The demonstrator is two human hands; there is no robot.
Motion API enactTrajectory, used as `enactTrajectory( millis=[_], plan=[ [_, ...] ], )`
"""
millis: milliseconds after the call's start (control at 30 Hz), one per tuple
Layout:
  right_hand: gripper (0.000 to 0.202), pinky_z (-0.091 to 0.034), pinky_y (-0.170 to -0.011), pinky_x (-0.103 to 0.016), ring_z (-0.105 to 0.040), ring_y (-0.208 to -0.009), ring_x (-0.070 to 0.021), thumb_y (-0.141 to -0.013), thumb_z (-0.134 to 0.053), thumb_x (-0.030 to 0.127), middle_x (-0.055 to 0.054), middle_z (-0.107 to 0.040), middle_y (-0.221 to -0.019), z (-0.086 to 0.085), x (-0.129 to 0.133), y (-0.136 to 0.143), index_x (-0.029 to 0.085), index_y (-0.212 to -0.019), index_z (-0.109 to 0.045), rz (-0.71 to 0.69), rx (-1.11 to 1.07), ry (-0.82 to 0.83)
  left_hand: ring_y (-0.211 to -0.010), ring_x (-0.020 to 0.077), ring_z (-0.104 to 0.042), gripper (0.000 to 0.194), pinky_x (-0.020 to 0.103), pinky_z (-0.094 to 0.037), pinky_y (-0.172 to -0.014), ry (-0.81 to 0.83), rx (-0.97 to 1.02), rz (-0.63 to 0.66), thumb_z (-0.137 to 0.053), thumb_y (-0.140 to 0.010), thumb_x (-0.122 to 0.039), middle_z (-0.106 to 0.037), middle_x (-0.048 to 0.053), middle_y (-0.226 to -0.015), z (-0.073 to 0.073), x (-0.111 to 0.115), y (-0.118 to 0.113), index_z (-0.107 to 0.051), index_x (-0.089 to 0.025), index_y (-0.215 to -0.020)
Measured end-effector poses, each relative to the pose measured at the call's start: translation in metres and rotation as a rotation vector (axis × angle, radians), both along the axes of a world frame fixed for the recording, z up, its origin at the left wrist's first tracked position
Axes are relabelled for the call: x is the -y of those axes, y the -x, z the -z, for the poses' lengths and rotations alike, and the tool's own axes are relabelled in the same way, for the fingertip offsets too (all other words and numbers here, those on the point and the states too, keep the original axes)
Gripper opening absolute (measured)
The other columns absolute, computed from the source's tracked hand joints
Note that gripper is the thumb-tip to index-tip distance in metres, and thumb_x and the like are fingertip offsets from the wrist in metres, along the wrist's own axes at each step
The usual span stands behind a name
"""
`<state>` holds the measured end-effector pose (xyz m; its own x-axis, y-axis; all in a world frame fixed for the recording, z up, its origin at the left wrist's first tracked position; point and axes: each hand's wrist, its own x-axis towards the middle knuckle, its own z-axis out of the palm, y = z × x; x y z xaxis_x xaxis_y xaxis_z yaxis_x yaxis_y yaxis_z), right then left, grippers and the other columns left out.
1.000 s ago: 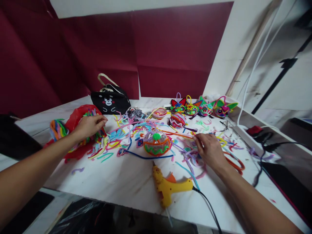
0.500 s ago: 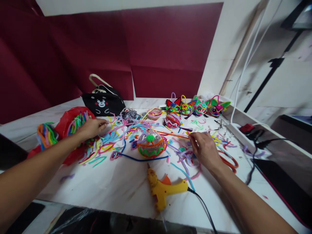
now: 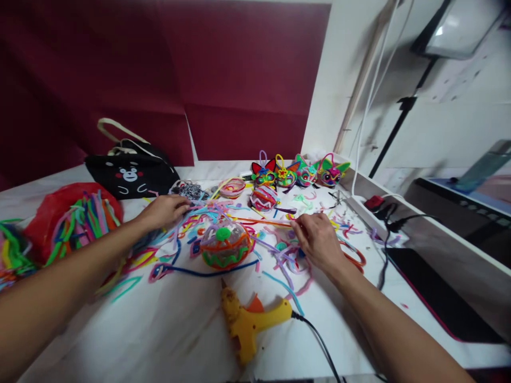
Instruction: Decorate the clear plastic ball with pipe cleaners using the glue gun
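My left hand (image 3: 163,211) rests palm down on a tangle of coloured pipe cleaners (image 3: 207,213) at the middle left of the white table (image 3: 167,330), fingers curled over the strands. My right hand (image 3: 317,240) lies on another heap of purple and pink pipe cleaners (image 3: 289,260), its fingertips pinching the end of a long orange pipe cleaner (image 3: 263,221). Between the hands sits a clear dome wrapped in orange and green pipe cleaner (image 3: 224,246) with a green pom-pom on top.
A yellow glue gun (image 3: 249,323) with a black cord lies near the front edge. A red bag of pipe cleaners (image 3: 59,213) is at left, a black bear-face tote (image 3: 130,175) behind it. Several finished cat-face ornaments (image 3: 297,173) stand at the back. Cables and a power strip (image 3: 375,205) run along the right.
My left hand has left the red bag and slid right onto the loose strands. The view has swung right. My right hand stays on its heap.
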<state>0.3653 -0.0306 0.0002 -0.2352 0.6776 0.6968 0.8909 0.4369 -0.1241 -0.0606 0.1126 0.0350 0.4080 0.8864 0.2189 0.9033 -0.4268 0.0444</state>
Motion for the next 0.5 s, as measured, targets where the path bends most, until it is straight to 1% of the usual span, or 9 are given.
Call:
enactTrajectory(
  millis=[133,267,333,400,500],
  plan=[
    [0.028,-0.036,-0.078,-0.033,-0.056,-0.065,-0.0191,-0.101,-0.046,0.027,-0.004,-0.062,-0.068,0.000,-0.002,-0.002,0.018,-0.078,-0.058,0.040,0.026,0.068,-0.105,0.0299,-0.066,0.053,0.040,-0.049,-0.096,-0.050,0.016,0.129,-0.040,-0.090,-0.052,-0.071,0.015,-0.112,-0.001,-0.008,-0.028,-0.071,-0.015,-0.110],
    [0.017,-0.033,-0.076,-0.034,-0.059,-0.074,-0.0215,-0.096,-0.050,0.016,-0.007,-0.067,-0.078,-0.001,-0.005,-0.008,0.016,-0.086,-0.064,0.064,0.049,0.153,-0.110,0.0288,-0.063,0.053,0.040,-0.047,-0.100,-0.064,0.008,0.274,-0.042,-0.091,-0.054,-0.067,0.017,-0.117,-0.001,-0.014,-0.050,-0.070,-0.015,-0.113],
    [0.017,-0.033,-0.076,-0.035,-0.060,-0.079,-0.0233,-0.094,-0.051,0.013,-0.010,-0.068,-0.084,-0.002,-0.006,-0.011,0.015,-0.090,-0.067,0.068,0.049,0.193,-0.112,0.0283,-0.062,0.051,0.040,-0.047,-0.100,-0.052,-0.012,0.345,-0.041,-0.093,-0.052,-0.065,0.016,-0.121,0.001,-0.016,-0.058,-0.071,-0.017,-0.114],
    [0.016,-0.034,-0.076,-0.035,-0.060,-0.081,-0.0238,-0.092,-0.053,0.012,-0.011,-0.068,-0.087,-0.003,-0.007,-0.014,0.014,-0.092,-0.069,0.059,0.039,0.234,-0.115,0.0287,-0.060,0.047,0.041,-0.046,-0.101,-0.038,-0.041,0.407,-0.040,-0.095,-0.047,-0.063,0.016,-0.126,0.002,-0.019,-0.064,-0.072,-0.019,-0.115],
    [0.013,-0.036,-0.075,-0.033,-0.061,-0.079,-0.0205,-0.089,-0.058,0.013,-0.009,-0.068,-0.088,-0.004,-0.006,-0.014,0.015,-0.092,-0.070,-0.005,0.016,0.307,-0.118,0.0287,-0.058,0.044,0.042,-0.046,-0.101,-0.025,-0.094,0.482,-0.038,-0.097,-0.039,-0.061,0.015,-0.130,0.007,-0.024,-0.070,-0.073,-0.021,-0.114]
  ],
)
